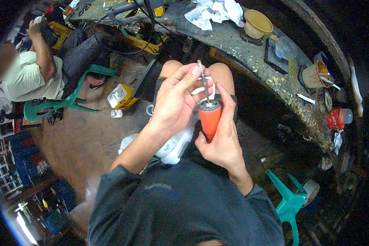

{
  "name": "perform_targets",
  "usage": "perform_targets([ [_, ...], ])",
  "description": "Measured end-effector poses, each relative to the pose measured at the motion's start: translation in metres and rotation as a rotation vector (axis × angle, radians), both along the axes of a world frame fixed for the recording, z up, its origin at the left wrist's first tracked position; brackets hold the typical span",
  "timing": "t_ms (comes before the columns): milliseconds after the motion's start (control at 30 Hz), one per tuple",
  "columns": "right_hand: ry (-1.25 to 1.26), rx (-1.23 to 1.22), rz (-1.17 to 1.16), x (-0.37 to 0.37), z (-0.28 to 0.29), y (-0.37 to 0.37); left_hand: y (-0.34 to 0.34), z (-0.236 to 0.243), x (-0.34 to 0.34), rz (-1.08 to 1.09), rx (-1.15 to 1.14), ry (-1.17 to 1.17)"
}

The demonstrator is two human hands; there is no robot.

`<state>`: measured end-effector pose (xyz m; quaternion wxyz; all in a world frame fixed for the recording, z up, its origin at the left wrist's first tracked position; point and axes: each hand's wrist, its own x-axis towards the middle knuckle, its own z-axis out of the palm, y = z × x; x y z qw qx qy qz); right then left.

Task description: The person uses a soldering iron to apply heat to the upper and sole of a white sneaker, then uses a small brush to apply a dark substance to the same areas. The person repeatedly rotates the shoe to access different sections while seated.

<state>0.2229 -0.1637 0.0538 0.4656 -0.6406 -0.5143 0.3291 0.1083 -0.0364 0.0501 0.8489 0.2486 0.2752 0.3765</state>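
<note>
Over my lap, my right hand (224, 141) wraps round an orange cylinder (209, 123) with a dark top end. My left hand (176, 94) pinches a slim metal rod (203, 80) between thumb and fingers. The rod stands nearly upright, its lower tip at the cylinder's dark top; whether it goes into a hole there I cannot tell. A white piece, perhaps paper or cloth, shows behind the left fingers. Below my left wrist lies a whitish plastic container (174, 149), partly hidden by the arm.
A worn workbench (233, 53) curves along the far and right side, bearing crumpled paper (217, 14), a lidded tub (258, 24) and a stained bucket (314, 76). A person (37, 78) sits on a green chair (76, 96) at left. A yellow jug (123, 96) stands on the floor; another green chair (291, 203) is at lower right.
</note>
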Motion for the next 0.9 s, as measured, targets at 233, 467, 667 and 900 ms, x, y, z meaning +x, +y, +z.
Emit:
perform_targets([
  [233,0.076,0.020,0.047,-0.020,0.004,-0.005,-0.004,0.010,-0.009,0.014,0.022,-0.210],
  [467,0.093,-0.052,0.034,-0.024,0.004,-0.007,0.008,0.001,-0.010,-0.110,-0.063,-0.374],
  [667,0.126,-0.028,-0.054,-0.023,0.003,-0.006,-0.010,0.004,-0.004,-0.027,-0.012,-0.030],
  [900,0.090,-0.008,0.016,-0.029,0.001,-0.008,0.001,-0.002,-0.020,-0.049,-0.076,-0.165],
])
